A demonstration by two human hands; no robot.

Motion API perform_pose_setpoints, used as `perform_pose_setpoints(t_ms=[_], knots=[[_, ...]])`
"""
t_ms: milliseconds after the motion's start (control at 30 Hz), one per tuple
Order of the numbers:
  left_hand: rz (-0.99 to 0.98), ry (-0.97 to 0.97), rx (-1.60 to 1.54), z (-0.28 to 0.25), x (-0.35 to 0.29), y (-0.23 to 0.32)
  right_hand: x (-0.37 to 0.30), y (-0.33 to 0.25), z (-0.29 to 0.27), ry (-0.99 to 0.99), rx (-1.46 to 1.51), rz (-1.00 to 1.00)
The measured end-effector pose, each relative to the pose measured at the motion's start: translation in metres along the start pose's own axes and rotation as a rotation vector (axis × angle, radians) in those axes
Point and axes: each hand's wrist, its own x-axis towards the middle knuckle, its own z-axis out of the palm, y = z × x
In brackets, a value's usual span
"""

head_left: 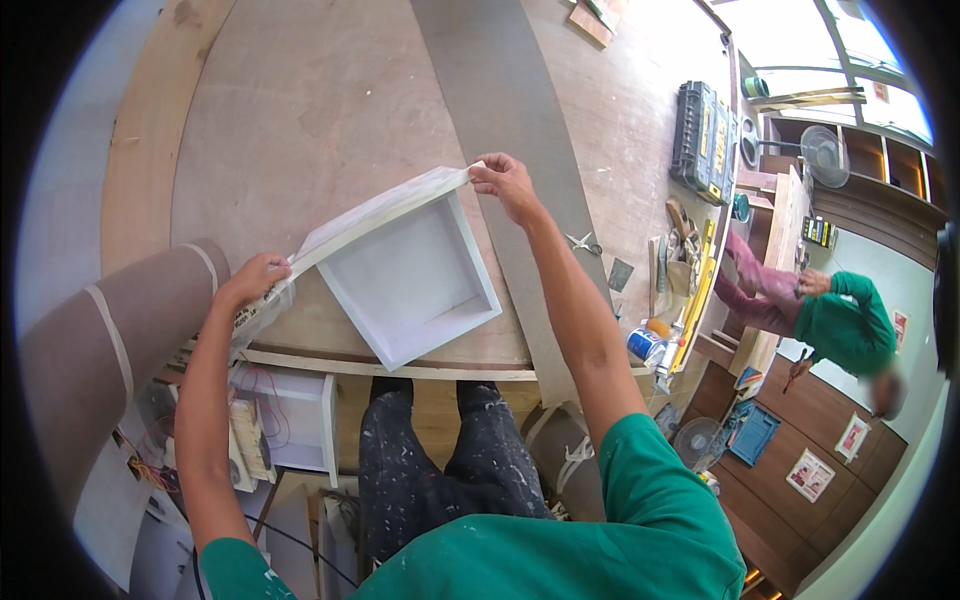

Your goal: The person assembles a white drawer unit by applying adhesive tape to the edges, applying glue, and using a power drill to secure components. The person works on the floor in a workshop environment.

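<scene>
A white drawer (408, 275) rests tilted across the front edge of the wooden worktable (300, 110), its open box facing up. A pale, long front board runs along its far side. My left hand (258, 279) is closed with thumb and fingers at the left end of that board. At the right end, my right hand (506, 188) pinches the board's corner. A thin light strip seems to lie along the board's edge, but I cannot tell whether it is separate. Clear wrapping (262, 315) hangs just below my left hand.
A brown roll (70, 330) tied with bands lies at the left. A grey-brown strip (500, 90) crosses the table. Scissors (584, 243), a blue-and-white can (645, 343), a yellow level (698, 290) and a black tool case (703, 143) lie right. Another person (845, 320) stands beyond.
</scene>
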Motion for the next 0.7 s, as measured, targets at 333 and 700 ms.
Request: perform_pose_setpoints(t_ms=[333,700], knots=[[0.073,0.064,0.055,0.003,-0.002,-0.012,0.0,-0.002,0.005,-0.004,-0.005,-0.002],[0.123,0.073,0.022,0.003,-0.002,-0.023,0.001,-0.003,0.009,-0.004,-0.011,-0.003]])
